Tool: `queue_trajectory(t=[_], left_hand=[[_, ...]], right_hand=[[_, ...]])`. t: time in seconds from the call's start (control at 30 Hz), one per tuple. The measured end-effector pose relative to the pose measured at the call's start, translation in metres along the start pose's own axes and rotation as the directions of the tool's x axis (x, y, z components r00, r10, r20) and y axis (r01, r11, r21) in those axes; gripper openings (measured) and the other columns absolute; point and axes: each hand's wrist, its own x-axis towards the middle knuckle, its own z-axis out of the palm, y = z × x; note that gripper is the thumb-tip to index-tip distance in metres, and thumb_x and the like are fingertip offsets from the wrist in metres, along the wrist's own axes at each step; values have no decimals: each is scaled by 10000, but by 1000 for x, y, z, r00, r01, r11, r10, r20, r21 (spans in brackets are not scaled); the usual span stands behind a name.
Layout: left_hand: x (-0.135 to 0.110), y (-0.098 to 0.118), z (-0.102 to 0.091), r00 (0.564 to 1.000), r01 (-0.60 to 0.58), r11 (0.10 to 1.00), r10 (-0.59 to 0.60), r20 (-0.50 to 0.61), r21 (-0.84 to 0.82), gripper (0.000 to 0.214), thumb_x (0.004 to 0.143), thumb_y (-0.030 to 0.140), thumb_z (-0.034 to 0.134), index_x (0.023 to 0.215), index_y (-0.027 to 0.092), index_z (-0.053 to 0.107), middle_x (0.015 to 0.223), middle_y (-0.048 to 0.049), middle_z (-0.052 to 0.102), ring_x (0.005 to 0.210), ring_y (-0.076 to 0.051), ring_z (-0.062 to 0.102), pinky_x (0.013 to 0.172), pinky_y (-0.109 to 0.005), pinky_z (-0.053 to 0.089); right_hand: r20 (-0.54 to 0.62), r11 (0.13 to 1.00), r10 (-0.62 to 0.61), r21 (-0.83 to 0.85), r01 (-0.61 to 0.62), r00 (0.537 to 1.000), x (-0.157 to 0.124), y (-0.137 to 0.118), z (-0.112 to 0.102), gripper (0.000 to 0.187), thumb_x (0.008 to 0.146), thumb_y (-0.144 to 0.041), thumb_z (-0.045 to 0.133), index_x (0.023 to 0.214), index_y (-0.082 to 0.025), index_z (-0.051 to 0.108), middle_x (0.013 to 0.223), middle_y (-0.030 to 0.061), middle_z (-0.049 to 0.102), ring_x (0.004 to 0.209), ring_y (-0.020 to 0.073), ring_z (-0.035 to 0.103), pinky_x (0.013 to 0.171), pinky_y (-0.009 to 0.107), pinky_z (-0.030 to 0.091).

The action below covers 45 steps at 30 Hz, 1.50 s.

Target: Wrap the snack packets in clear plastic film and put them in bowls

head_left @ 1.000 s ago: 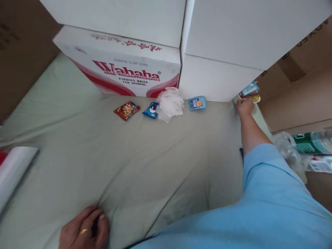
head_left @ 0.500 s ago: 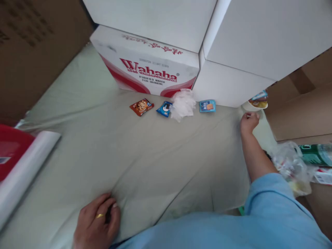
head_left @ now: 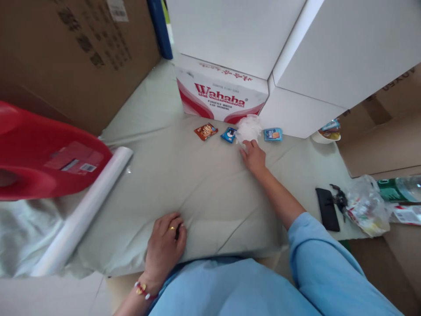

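Note:
My right hand (head_left: 254, 157) reaches to the crumpled bundle of thin, whitish see-through plastic (head_left: 249, 129), and its fingers are pinched at the near edge of it. Left of the bundle lie a small blue snack packet (head_left: 228, 134) and a brown snack packet with a cookie picture (head_left: 205, 131). A light-blue packet (head_left: 273, 134) is just to its right. My left hand (head_left: 167, 237) rests near the front edge of the cloth-covered table (head_left: 210, 188), fingers curled in and nothing visible in them.
A white Wahaha carton (head_left: 223, 96) stands behind the packets. At left are a red plastic jug (head_left: 49, 153) and a white roll (head_left: 85, 210). To the right are a tub of packets (head_left: 324, 137), a black phone (head_left: 327, 210), keys (head_left: 340, 199) and a plastic bag (head_left: 368, 206).
My right hand has moved left from beside the tub to the plastic bundle. The view has shifted, showing more of the red jug and the phone. My left hand stays at the front edge.

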Motion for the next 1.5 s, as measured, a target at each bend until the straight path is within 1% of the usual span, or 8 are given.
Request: queue_trajectory(t=[0.13,0.27,0.5,0.6,1.0,1.23,1.33,1.5], left_hand=[[-3,0,-1,997,76,992,-79,-23,-105,120,956,204,572,959,199,693,1021,-100,739,985,-236,691,903,-394,579],[-4,1,-8,974,219,934,-229,-1,-282,140,955,265,587,926,206,711,996,-86,754,958,-219,709,887,-369,580],[18,43,-8,769,635,424,-269,580,-646,429,954,620,585,955,201,677,882,-59,730,794,-197,715,651,-309,581],[35,69,7,687,725,176,-129,715,-666,593,841,696,706,1145,195,612,1145,-132,722,1011,-256,734,723,-351,615],[38,41,18,741,662,268,-379,555,-700,248,818,426,717,826,202,610,998,-61,713,880,-168,669,815,-306,555],[22,46,9,958,269,818,-281,54,-509,274,865,288,685,1120,195,644,1325,-163,611,1264,-290,586,1001,-462,528],[24,48,8,989,86,907,-28,146,-411,119,943,290,614,994,218,694,1053,-106,716,1081,-266,654,964,-439,499],[30,48,11,943,247,884,-125,310,-397,236,996,343,518,847,218,653,696,-22,635,672,-176,598,676,-298,417]], right_hand=[[-102,915,215,369,-163,971,-1,-12,-4,208,943,-354,577,921,-188,701,922,69,632,784,176,557,736,302,429],[122,406,414,862,-303,902,-66,-23,-23,300,796,-502,749,864,-240,621,752,-32,532,610,121,424,571,262,366],[477,-39,392,863,-504,786,-212,-69,-40,401,733,-508,887,835,-238,609,756,-28,583,524,80,368,467,225,280],[508,-8,341,843,-538,791,-237,-88,-38,386,757,-528,880,828,-237,636,725,-28,598,513,86,374,488,237,287],[398,166,364,862,-479,842,-234,-95,-42,378,772,-571,854,841,-246,675,707,-25,575,566,114,391,544,253,338],[402,283,164,856,-433,901,-232,-126,-50,360,854,-580,784,826,-243,664,743,-2,580,638,145,448,605,278,388],[394,332,67,858,-393,917,-225,-132,-55,329,895,-550,757,835,-243,655,728,-5,553,677,156,484,635,284,411],[313,419,193,831,-367,930,-219,-126,-47,396,837,-528,819,1109,-284,669,1011,28,655,789,164,567,675,281,478]])
